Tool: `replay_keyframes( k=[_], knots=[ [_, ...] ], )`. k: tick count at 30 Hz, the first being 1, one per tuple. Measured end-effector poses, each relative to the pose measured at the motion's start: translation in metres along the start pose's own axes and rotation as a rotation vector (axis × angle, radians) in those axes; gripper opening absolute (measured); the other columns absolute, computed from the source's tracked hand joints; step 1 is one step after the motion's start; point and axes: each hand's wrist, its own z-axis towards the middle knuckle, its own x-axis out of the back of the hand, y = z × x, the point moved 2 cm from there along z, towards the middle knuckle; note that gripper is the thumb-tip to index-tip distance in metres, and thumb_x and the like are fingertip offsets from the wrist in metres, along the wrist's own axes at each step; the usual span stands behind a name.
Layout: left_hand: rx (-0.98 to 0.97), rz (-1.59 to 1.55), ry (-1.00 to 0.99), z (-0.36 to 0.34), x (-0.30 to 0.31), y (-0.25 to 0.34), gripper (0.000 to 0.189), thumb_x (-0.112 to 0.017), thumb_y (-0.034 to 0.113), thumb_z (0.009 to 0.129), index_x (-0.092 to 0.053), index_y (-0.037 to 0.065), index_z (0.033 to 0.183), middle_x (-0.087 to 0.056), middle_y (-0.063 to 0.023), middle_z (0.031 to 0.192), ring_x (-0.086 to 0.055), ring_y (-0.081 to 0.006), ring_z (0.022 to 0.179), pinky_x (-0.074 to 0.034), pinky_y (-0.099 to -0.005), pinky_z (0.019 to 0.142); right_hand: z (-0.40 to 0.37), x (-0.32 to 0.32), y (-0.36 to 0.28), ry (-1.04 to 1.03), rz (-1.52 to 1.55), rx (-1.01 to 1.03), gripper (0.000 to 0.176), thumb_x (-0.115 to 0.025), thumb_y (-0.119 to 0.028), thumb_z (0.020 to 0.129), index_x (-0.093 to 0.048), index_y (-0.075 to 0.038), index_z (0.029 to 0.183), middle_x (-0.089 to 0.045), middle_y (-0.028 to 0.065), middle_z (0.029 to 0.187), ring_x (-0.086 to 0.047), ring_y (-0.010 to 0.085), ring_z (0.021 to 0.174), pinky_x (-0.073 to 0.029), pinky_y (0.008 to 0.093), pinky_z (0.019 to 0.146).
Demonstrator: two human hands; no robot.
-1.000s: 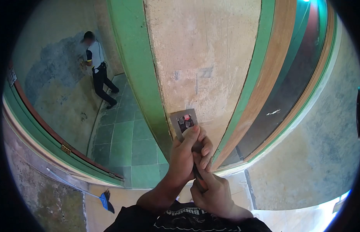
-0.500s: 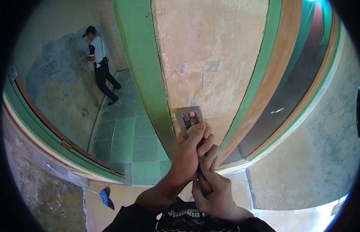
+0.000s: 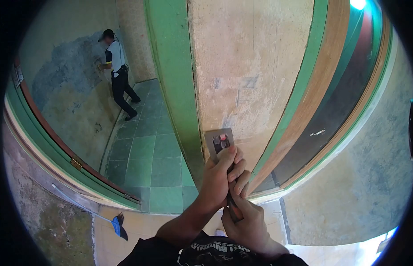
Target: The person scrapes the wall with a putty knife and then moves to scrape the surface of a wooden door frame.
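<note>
A scraper [image 3: 213, 141] with a flat grey metal blade and a dark handle lies against the lower left part of a worn beige wall panel [image 3: 255, 48]. My left hand [image 3: 221, 170] wraps round its upper part, thumb pressed near the blade. Just below and to the right, my right hand [image 3: 248, 219] is closed round the lower handle, with fingers overlapping those of my left hand. Scratches and bluish-grey patches mark the panel above the blade. Part of the handle is hidden by my fingers.
Green frames [image 3: 171, 57] border the panel. Through the left doorway, a person [image 3: 116, 66] stands at a patchy wall [image 3: 69, 80] on green floor tiles [image 3: 164, 170]. A blue broom [image 3: 118, 225] is at the lower left. A dark door panel [image 3: 319, 128] stands right.
The blade and both hands have moved slightly down in view, still gripping the scraper. The view has shifted a little, with the doorway and panel slightly further right.
</note>
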Motion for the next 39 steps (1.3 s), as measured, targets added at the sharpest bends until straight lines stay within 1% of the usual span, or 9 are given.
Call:
replay_keyframes(
  k=[7, 10, 13, 16, 20, 27, 29, 33, 39],
  knots=[
    [-0.017, 0.017, -0.014, 0.004, -0.012, 0.004, 0.028, -0.042, 0.032, 0.099, -0.043, 0.01, 0.082, -0.031, 0.0056, 0.05, -0.035, -0.0097, 0.033, -0.039, -0.0269, 0.031, 0.006, 0.007, -0.004, 0.022, 0.028, 0.009, 0.053, -0.061, 0.002, 0.072, -0.052, 0.0, 0.125, -0.058, 0.0197, 0.073, -0.061, 0.0345, 0.064, -0.049, 0.0399, 0.057],
    [-0.023, 0.069, 0.038, 0.002, -0.006, 0.002, 0.028, -0.042, 0.032, 0.099, -0.043, 0.01, 0.081, -0.031, 0.0055, 0.05, -0.034, -0.0094, 0.032, -0.038, -0.0265, 0.031, 0.003, 0.002, 0.004, 0.032, 0.01, 0.027, 0.053, -0.061, 0.002, 0.072, -0.052, 0.0, 0.124, -0.058, 0.0193, 0.072, -0.061, 0.035, 0.064, -0.049, 0.0402, 0.057],
    [-0.029, 0.068, 0.023, 0.005, -0.011, 0.005, 0.029, -0.041, 0.032, 0.099, -0.042, 0.01, 0.08, -0.031, 0.0054, 0.05, -0.032, -0.0088, 0.031, -0.037, -0.0259, 0.031, 0.005, 0.001, 0.003, 0.027, 0.005, -0.014, 0.053, -0.061, 0.002, 0.072, -0.052, 0.0, 0.124, -0.057, 0.0193, 0.072, -0.06, 0.036, 0.063, -0.048, 0.0407, 0.057],
    [-0.037, 0.085, -0.036, 0.006, -0.022, 0.015, 0.03, -0.04, 0.033, 0.099, -0.042, 0.011, 0.079, -0.03, 0.0054, 0.049, -0.032, -0.0085, 0.031, -0.037, -0.0258, 0.03, 0.012, 0.006, -0.009, 0.053, 0.055, -0.016, 0.044, -0.062, 0.001, 0.072, -0.056, 0.001, 0.115, -0.057, 0.0193, 0.072, -0.06, 0.0362, 0.062, -0.048, 0.0411, 0.056],
    [-0.057, 0.031, -0.033, 0.002, -0.007, 0.007, 0.03, -0.04, 0.033, 0.099, -0.042, 0.01, 0.08, -0.03, 0.0053, 0.049, -0.033, -0.0085, 0.031, -0.039, -0.0261, 0.03, 0.004, -0.001, -0.001, 0.018, 0.041, 0.009, 0.048, -0.062, 0.001, 0.071, -0.056, 0.0, 0.118, -0.057, 0.0187, 0.072, -0.06, 0.0356, 0.063, -0.049, 0.0409, 0.056],
    [-0.033, 0.014, -0.054, 0.004, -0.021, 0.017, 0.029, -0.04, 0.031, 0.099, -0.042, 0.01, 0.08, -0.03, 0.0054, 0.049, -0.035, -0.0086, 0.031, -0.039, -0.0262, 0.029, 0.013, 0.007, -0.016, 0.03, 0.049, 0.011, 0.047, -0.062, 0.0, 0.07, -0.056, 0.001, 0.117, -0.057, 0.0185, 0.071, -0.061, 0.0346, 0.064, -0.049, 0.0401, 0.057],
    [-0.083, 0.062, 0.004, -0.001, -0.01, 0.015, 0.028, -0.04, 0.031, 0.099, -0.042, 0.01, 0.08, -0.03, 0.0054, 0.048, -0.035, -0.0086, 0.031, -0.039, -0.0261, 0.029, 0.008, 0.002, -0.011, -0.037, 0.048, 0.013, 0.048, -0.062, 0.0, 0.071, -0.055, 0.0, 0.118, -0.056, 0.0187, 0.07, -0.06, 0.0345, 0.063, -0.049, 0.04, 0.056],
    [-0.085, 0.011, -0.02, 0.002, -0.024, 0.02, 0.028, -0.04, 0.03, 0.099, -0.042, 0.01, 0.08, -0.03, 0.0057, 0.048, -0.034, -0.0082, 0.031, -0.039, -0.0259, 0.029, 0.016, 0.011, -0.019, -0.04, 0.066, -0.001, 0.047, -0.061, 0.0, 0.071, -0.054, -0.001, 0.117, -0.056, 0.0185, 0.069, -0.061, 0.0345, 0.062, -0.049, 0.0405, 0.055],
    [-0.058, 0.036, 0.007, -0.002, -0.012, 0.016, 0.028, -0.039, 0.03, 0.099, -0.043, 0.01, 0.08, -0.03, 0.0058, 0.048, -0.034, -0.0083, 0.031, -0.039, -0.0254, 0.029, 0.008, -0.001, -0.011, -0.004, 0.054, 0.01, 0.046, -0.062, 0.0, 0.071, -0.054, -0.001, 0.117, -0.056, 0.0181, 0.069, -0.06, 0.0346, 0.061, -0.049, 0.0406, 0.054]
  ],
)
